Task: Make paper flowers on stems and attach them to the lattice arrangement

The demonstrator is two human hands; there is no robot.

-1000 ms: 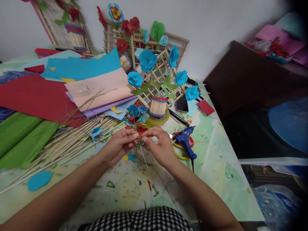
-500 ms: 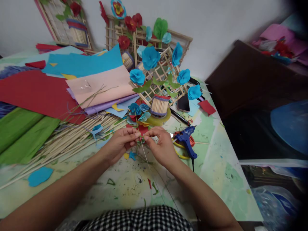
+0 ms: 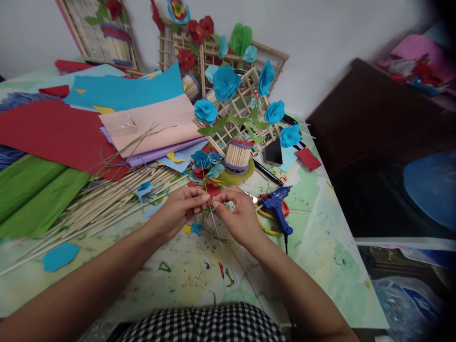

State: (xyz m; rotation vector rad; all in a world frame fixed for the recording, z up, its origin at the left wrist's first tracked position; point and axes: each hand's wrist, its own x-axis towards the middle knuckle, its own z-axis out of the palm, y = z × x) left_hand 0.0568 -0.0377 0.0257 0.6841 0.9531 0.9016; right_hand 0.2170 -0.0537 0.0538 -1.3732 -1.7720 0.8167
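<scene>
My left hand (image 3: 176,213) and my right hand (image 3: 238,214) meet fingertip to fingertip over the paint-stained table (image 3: 320,247). Both pinch a thin stick (image 3: 213,221) that slants up between them, with a small red paper piece (image 3: 213,191) at the pinch. Just beyond my fingers lies a blue paper flower (image 3: 200,159) with red bits around it. A small blue paper scrap (image 3: 195,229) lies under my left hand.
A blue glue gun (image 3: 276,207) lies right of my right hand over yellow-handled scissors (image 3: 265,223). A heap of thin wooden sticks (image 3: 96,206) and coloured paper sheets (image 3: 53,137) fill the left. A lattice frame with blue flowers (image 3: 235,102), a phone (image 3: 273,152) and a pen (image 3: 265,174) stand behind.
Both hands hold the same pinch on the stick and have shifted only slightly; the view has drifted a little.
</scene>
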